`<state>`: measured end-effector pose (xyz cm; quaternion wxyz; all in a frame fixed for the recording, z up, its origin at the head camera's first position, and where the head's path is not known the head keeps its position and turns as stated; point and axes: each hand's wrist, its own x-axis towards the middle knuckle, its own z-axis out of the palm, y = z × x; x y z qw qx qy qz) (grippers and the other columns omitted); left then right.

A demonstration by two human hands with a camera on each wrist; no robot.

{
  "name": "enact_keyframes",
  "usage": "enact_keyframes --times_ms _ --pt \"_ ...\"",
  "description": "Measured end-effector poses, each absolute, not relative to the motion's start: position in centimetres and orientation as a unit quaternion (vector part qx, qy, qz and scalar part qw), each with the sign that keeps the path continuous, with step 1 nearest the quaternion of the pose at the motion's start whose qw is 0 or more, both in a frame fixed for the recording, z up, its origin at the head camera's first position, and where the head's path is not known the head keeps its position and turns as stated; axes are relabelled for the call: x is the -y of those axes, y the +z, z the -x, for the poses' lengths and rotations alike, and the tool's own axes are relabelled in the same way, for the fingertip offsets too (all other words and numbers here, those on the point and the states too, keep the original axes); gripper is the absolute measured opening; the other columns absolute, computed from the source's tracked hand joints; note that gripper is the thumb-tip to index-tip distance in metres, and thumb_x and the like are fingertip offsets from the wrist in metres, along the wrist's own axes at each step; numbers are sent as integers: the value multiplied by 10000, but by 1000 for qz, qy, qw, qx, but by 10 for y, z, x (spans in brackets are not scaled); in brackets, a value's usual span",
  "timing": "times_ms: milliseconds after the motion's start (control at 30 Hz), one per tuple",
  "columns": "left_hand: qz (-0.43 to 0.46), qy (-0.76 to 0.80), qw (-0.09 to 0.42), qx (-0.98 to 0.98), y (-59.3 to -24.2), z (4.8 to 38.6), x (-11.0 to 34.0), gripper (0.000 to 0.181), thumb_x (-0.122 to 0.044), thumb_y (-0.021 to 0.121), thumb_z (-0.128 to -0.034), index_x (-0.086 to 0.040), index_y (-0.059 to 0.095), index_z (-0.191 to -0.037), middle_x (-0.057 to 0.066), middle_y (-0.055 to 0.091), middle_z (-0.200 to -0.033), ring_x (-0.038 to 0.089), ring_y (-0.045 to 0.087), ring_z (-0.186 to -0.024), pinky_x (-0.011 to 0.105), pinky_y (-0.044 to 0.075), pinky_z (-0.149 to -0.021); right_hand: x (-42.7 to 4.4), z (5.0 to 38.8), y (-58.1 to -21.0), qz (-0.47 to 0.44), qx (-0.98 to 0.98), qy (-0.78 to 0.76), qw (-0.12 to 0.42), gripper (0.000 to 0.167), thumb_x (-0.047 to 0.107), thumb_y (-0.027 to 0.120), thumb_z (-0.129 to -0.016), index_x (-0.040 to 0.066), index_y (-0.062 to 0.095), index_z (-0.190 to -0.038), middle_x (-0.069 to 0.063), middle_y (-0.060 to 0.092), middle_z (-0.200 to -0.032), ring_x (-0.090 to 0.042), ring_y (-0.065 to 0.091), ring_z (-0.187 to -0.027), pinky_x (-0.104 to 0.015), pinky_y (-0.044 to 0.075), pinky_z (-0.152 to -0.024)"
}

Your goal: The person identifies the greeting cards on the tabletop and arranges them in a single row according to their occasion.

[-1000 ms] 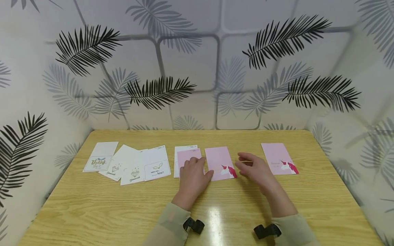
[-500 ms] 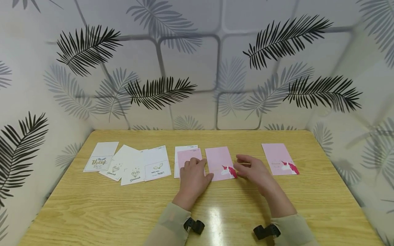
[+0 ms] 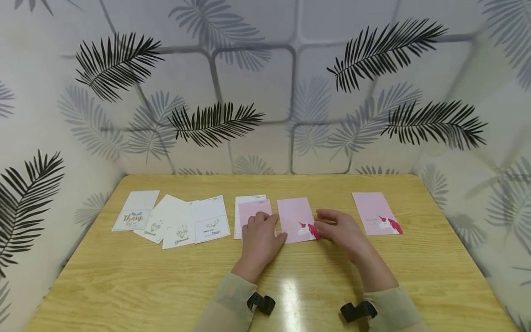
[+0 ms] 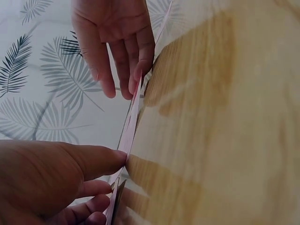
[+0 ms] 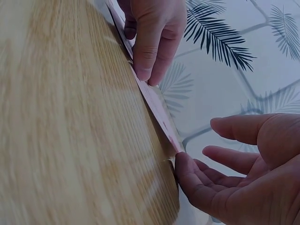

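Note:
A pink unicorn card [image 3: 295,216] lies flat between my two hands. My left hand [image 3: 260,237] rests on another pink card [image 3: 253,208], which overlaps a white card [image 3: 240,201] beneath it. The left thumb touches the left edge of the unicorn card. At that card's right edge, the lower fingers of my right hand [image 3: 341,230] touch near the red mane. In the right wrist view, the right thumb and some fingers stand apart, off the card. My left hand hides the lower part of the pink card under it.
A second unicorn card [image 3: 376,213] lies to the right, behind the right hand. On the left, a "thank you" card [image 3: 137,212], two diamond cards [image 3: 181,226] and a "heart" card [image 3: 210,219] overlap in a row on the wooden table [image 3: 166,286]. A leaf-patterned backdrop [image 3: 265,92] stands behind.
My right hand has moved slightly left, from just beside the middle unicorn card to its right edge. The left hand has stayed in place.

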<state>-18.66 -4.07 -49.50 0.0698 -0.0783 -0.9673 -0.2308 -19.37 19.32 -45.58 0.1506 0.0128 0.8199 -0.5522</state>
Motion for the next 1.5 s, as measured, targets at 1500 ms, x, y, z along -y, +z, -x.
enact_keyframes --times_ms 1500 --pt "80 -313 89 942 -471 191 11 351 -219 832 -986 -75 784 -1302 -76 752 -883 235 682 -864 468 496 -846 -207 192 -452 -44 -788 -606 97 595 35 702 -1072 25 503 -1632 -248 598 -1484 -310 622 -1253 -211 577 -918"
